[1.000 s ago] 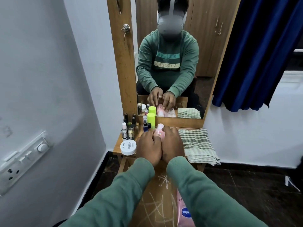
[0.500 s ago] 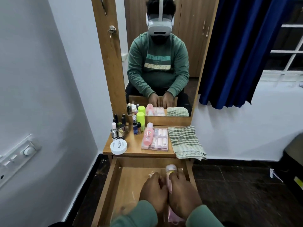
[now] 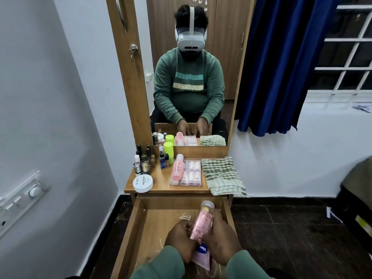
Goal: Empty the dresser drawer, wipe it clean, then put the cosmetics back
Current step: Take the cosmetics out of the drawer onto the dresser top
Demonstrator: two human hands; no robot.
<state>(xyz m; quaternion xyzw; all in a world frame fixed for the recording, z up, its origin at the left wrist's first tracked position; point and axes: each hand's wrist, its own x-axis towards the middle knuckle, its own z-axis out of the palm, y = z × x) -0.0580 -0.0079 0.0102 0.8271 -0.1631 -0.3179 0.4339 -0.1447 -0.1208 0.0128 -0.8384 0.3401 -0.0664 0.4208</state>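
The wooden dresser drawer [image 3: 130,234] is pulled open below the dresser top [image 3: 161,182]. Inside it, my left hand [image 3: 181,240] and my right hand [image 3: 221,236] both grip pink lotion bottles [image 3: 201,226] lying at the drawer's right side; one shows a blue label. On the dresser top stand a clear case of small bottles [image 3: 191,174] with a pink bottle [image 3: 178,168] lying on it, a white round jar [image 3: 143,183], a green bottle [image 3: 168,151] and several small nail polish bottles [image 3: 142,162].
A folded checked cloth [image 3: 221,176] lies on the right of the dresser top, hanging over its edge. A mirror [image 3: 191,77] stands behind. A grey wall with a switch panel [image 3: 22,198] is on the left, a blue curtain [image 3: 281,67] on the right.
My hands left the pink bottle on the dresser top and came down into the open drawer, where they now hold the pink lotion bottles. My view has tilted down and pulled back.
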